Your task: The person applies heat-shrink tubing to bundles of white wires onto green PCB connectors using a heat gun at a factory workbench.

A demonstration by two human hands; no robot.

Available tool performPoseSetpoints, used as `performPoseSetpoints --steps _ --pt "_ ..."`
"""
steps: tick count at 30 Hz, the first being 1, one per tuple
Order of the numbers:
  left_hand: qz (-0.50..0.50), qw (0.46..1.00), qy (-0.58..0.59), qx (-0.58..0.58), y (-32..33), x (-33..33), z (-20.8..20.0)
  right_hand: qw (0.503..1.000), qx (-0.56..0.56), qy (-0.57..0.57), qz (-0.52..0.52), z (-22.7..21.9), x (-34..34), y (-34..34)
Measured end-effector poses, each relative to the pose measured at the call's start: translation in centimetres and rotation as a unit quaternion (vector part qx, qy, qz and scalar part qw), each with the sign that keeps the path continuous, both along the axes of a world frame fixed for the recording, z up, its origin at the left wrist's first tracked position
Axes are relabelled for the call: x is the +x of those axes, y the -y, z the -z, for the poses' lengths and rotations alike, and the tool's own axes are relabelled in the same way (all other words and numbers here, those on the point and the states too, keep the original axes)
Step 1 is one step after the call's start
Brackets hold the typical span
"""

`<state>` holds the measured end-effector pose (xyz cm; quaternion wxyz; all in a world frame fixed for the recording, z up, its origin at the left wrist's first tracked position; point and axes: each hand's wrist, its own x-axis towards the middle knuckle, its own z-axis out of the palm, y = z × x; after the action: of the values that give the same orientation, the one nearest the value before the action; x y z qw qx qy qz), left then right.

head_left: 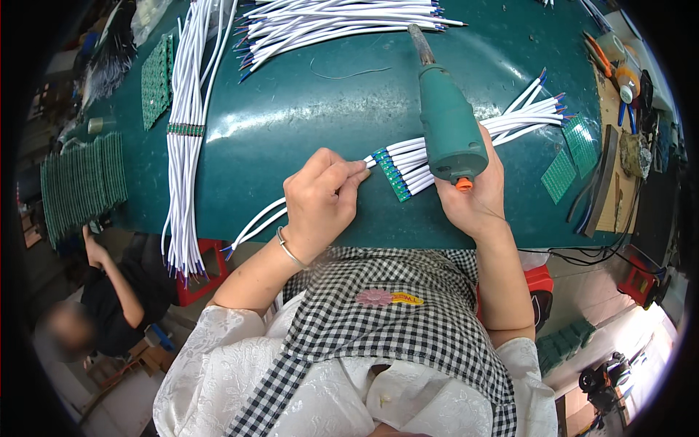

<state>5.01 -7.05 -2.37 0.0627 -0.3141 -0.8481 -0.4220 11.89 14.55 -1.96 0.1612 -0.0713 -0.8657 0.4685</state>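
My left hand (320, 195) pinches two white cables (263, 211), their front ends at the upper corner of a narrow green circuit board strip (392, 176). From the strip's right side several white wired cables (409, 162) run under the tool and fan out to the right. My right hand (480, 197) is wrapped round a green soldering gun (453, 120) with an orange knob at its rear. Its metal tip (421, 45) points away from me, apart from the strip, near the far cable pile. The gun hides part of my right fingers.
Loose white cables (328, 25) lie at the far edge. A long cable bundle (188, 160) with a board strip across it lies left. Green circuit boards (84, 182) stand in a row at far left; others (559, 176) lie right, near pliers (597, 52). Another person (120, 291) sits lower left.
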Motion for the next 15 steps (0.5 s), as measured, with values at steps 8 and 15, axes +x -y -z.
performPoseSetpoints --steps 8,15 --pt "0.004 1.000 0.004 -0.001 0.1 0.0 0.1 1.000 -0.010 -0.003 0.003 0.3 0.3 0.0" --pt "0.035 0.999 0.000 -0.039 0.2 -0.3 0.0 0.974 -0.216 0.040 -0.054 -1.7 6.0 -0.1"
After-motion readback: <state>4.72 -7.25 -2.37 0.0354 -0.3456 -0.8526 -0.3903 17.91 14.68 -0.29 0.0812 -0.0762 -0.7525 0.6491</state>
